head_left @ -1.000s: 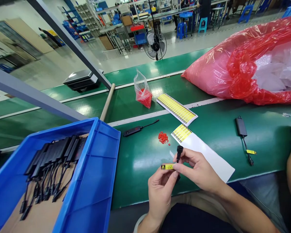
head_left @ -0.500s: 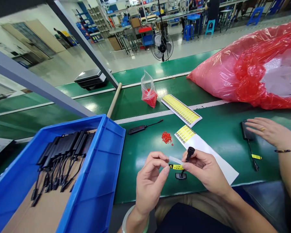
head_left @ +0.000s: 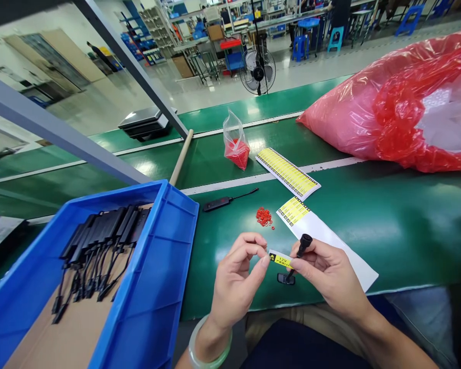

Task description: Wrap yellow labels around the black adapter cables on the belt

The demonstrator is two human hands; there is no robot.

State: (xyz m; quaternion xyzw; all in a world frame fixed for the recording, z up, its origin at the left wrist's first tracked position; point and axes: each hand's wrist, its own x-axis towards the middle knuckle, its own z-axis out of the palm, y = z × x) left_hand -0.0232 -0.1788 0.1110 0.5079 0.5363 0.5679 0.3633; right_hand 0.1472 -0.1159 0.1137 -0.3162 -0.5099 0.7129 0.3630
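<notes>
My left hand [head_left: 240,279] pinches the left end of a small yellow and black label [head_left: 279,259] marked "12V" between thumb and fingertip. The right end of this label wraps at a thin black cable, where my right hand [head_left: 326,269] is closed on both. A round black connector [head_left: 304,242] sticks up above my right fingers. Below hangs or rests the cable's black end piece [head_left: 286,279], close over the green table; whether it touches cannot be made out. A label sheet [head_left: 341,251], mostly bare white backing, lies behind my right hand.
A blue bin [head_left: 169,246] with several black cabled modules [head_left: 103,230] stands at left. Beyond my hands lie small red rings [head_left: 264,217], another black module [head_left: 217,204], a fuller label sheet [head_left: 288,173] and a clear bag of red pieces [head_left: 236,148]. A large red bag [head_left: 353,113] lies at right.
The label's white flap and yellow face, apart before, now lie together as one strip. At right, another person's hand and the black module beneath it have left the view.
</notes>
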